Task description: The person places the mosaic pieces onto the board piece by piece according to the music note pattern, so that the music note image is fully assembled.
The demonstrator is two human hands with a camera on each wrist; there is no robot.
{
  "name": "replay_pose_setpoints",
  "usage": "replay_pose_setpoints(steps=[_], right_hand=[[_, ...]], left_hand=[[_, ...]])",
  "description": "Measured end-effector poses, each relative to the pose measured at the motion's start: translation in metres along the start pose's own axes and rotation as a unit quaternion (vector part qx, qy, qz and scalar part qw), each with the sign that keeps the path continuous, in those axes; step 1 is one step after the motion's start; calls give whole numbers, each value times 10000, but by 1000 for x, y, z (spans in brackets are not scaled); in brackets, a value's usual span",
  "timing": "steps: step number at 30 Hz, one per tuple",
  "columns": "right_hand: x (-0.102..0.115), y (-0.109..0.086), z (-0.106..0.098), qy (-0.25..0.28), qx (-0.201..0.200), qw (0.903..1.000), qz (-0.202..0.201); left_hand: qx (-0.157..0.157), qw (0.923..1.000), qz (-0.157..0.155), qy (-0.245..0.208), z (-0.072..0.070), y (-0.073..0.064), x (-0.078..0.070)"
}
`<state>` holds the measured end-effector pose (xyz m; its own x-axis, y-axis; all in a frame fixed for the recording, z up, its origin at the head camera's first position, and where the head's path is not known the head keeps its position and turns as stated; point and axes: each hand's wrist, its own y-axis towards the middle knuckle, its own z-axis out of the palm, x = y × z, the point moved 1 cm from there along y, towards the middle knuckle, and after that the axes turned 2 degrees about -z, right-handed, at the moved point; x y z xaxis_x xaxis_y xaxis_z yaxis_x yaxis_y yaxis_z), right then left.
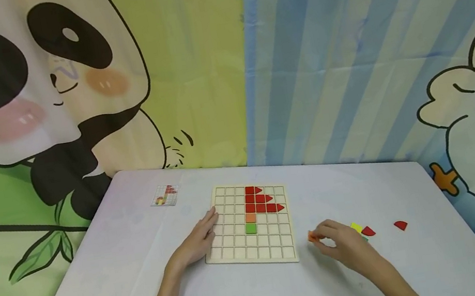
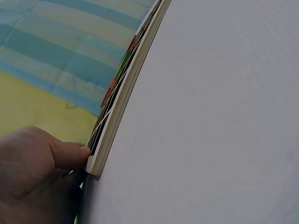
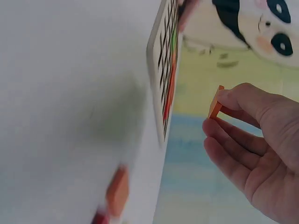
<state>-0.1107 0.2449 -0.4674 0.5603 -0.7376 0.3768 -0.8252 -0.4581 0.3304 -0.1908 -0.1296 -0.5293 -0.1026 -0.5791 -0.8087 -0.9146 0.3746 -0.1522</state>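
Note:
A gridded board (image 1: 230,246) lies on the table, with red tiles (image 1: 255,199) in stepped rows, each ending in a point. Under those sit one orange tile (image 1: 251,217) and one green tile (image 1: 251,228). Along the board's left edge rests my left hand (image 1: 196,239), fingers extended; the left wrist view has its thumb (image 2: 72,154) against the board's corner. My right hand (image 1: 340,243) pinches a small orange square tile (image 3: 215,103) between thumb and fingers, above the table just right of the board.
Behind the right hand lie a yellow piece (image 1: 356,227) and a red piece (image 1: 368,231), with another red piece (image 1: 401,225) farther right. A small pattern card (image 1: 165,195) lies at the back left. An orange piece (image 3: 117,190) shows blurred on the table.

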Motion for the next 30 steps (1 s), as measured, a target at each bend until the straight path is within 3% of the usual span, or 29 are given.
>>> replay_pose_setpoints(steps=[4, 8, 11, 18, 30], right_hand=[[24, 31, 23, 274, 389, 9982, -352], [42, 58, 45, 195, 355, 9948, -935], [50, 75, 60, -18, 404, 9928, -1129], [54, 90, 84, -120, 1116, 9891, -954], [62, 96, 83, -78, 1386, 9881, -658]], left_hand=[[-6, 10000, -41, 32, 0, 0, 0], [2, 9999, -122, 17, 0, 1, 0], [14, 9999, -133, -20, 1, 3, 0], [44, 9998, -153, -91, 0, 3, -1], [51, 9999, -88, -117, -2, 1, -1]])
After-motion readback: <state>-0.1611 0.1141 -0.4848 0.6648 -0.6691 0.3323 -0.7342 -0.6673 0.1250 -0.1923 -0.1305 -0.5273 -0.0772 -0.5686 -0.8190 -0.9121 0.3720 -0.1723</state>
